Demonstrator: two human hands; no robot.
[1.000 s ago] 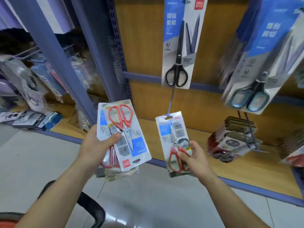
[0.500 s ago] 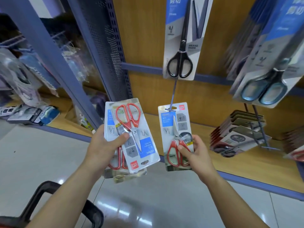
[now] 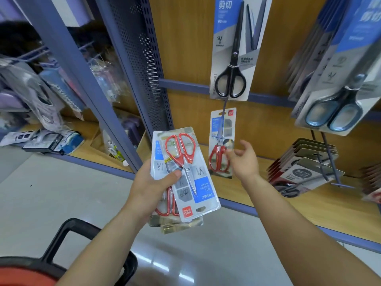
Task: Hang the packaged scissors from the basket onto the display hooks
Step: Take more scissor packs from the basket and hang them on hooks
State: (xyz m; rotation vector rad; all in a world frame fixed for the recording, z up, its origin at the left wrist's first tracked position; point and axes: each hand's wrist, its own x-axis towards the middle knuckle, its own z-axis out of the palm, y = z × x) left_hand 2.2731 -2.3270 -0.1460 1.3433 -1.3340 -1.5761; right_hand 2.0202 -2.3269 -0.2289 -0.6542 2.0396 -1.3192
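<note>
Stack of clear blister-packed red-handled scissors (image 3: 191, 182) is gripped in the left hand (image 3: 152, 188); the right hand (image 3: 244, 159), loose-fingered and empty, is held beside one red-handled pack (image 3: 221, 141) hung on the thin metal hook (image 3: 224, 105). The top pack's slot (image 3: 201, 209), pointing down, should be turned upward.

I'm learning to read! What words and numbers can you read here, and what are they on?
"HOME": upside down on the top pack in the left hand.
"170mm" and "剪切": black scissors card.
"剪刀": stacked cards.
Everything else is too small or blurred.
</note>
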